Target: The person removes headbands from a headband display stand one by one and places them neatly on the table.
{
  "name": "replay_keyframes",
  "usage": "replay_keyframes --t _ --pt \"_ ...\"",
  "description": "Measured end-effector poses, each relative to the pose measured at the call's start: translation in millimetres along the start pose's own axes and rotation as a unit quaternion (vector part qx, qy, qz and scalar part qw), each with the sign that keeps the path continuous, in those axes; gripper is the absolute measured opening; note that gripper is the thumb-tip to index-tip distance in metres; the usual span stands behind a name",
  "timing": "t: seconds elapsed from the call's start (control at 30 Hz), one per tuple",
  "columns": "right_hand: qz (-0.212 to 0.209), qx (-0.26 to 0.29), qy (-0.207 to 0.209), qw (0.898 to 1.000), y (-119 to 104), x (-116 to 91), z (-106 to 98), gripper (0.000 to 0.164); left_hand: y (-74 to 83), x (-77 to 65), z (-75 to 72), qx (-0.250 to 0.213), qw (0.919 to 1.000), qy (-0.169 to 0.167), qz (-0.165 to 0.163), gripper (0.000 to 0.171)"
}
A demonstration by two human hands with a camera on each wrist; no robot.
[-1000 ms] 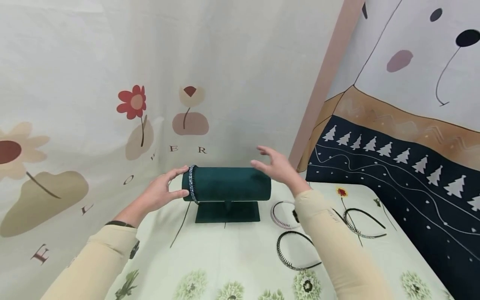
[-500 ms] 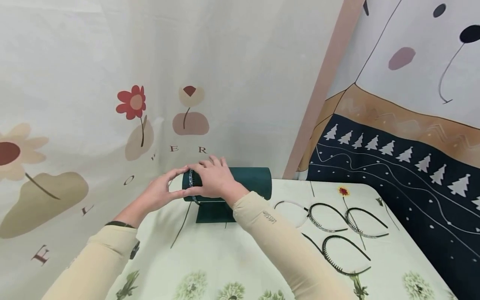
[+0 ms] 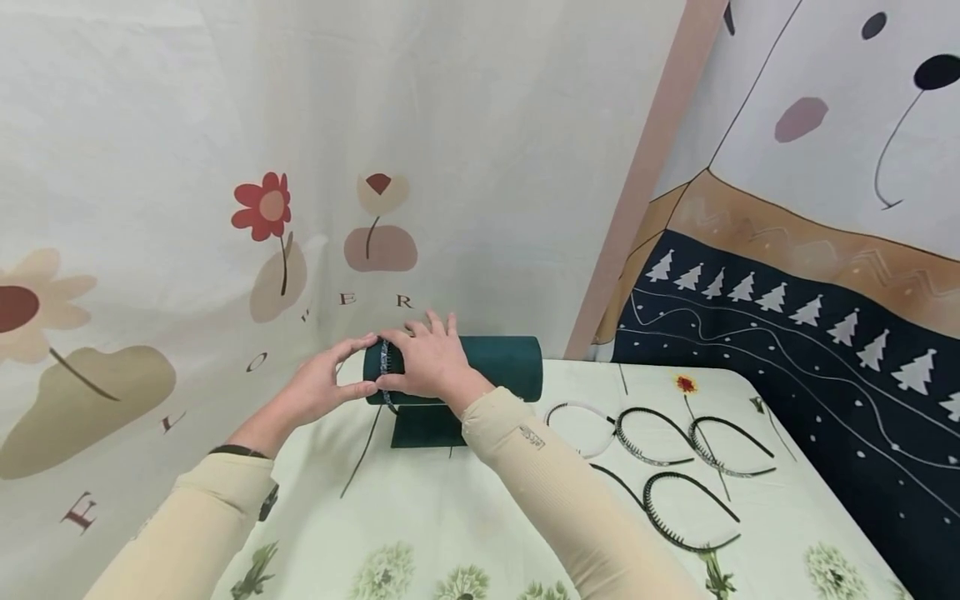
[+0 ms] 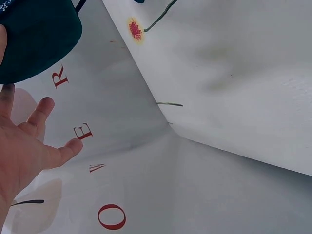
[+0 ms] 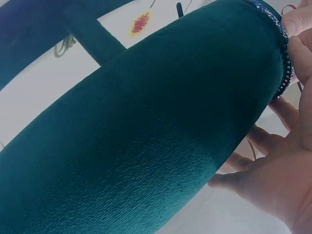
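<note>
A dark green velvet headband stand (image 3: pixel 502 367), a horizontal roll on a flat base, stands on the table. Round its left end sits a glittery blue-silver toothed headband (image 3: pixel 385 358). My left hand (image 3: pixel 318 387) holds the roll's left end between thumb and index finger; the left wrist view shows its other fingers (image 4: pixel 39 114) spread behind it. From above, my right hand (image 3: pixel 431 362) spans the roll with thumb and index finger on the headband, its other fingers raised and fanned out. In the right wrist view, the headband (image 5: pixel 287 63) lies close along the roll's rim, partly hidden by fingers.
To the right of the stand, several headbands lie on the flower-print tablecloth (image 3: pixel 450 508): a pale one (image 3: pixel 581 405) and dark toothed ones, including a front one (image 3: pixel 663 521). My right forearm (image 3: pixel 562 492) covers part of another. A printed curtain (image 3: pixel 487 167) hangs close behind.
My right hand has come left from above the roll's right end onto the headband, with little movement in the last half second. My left hand has stayed at the roll's left end.
</note>
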State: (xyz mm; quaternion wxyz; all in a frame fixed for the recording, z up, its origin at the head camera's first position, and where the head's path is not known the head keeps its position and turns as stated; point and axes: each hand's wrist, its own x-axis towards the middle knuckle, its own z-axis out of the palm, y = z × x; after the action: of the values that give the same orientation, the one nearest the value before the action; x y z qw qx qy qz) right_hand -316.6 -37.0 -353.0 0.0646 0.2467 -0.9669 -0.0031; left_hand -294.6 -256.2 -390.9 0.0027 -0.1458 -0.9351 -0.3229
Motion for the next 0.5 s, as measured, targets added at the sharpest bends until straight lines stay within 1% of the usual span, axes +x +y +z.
replay_keyframes --t 0.2,0.5 --pt "-0.004 0.017 -0.005 1.0 8 -6 0 0.083 1.0 -0.6 1.0 -0.005 1.0 -0.002 0.004 0.086" --pt "0.004 0.05 -0.002 0.999 30 -16 -2 0.082 1.3 0.1 0.9 -0.003 1.0 -0.002 0.001 0.088"
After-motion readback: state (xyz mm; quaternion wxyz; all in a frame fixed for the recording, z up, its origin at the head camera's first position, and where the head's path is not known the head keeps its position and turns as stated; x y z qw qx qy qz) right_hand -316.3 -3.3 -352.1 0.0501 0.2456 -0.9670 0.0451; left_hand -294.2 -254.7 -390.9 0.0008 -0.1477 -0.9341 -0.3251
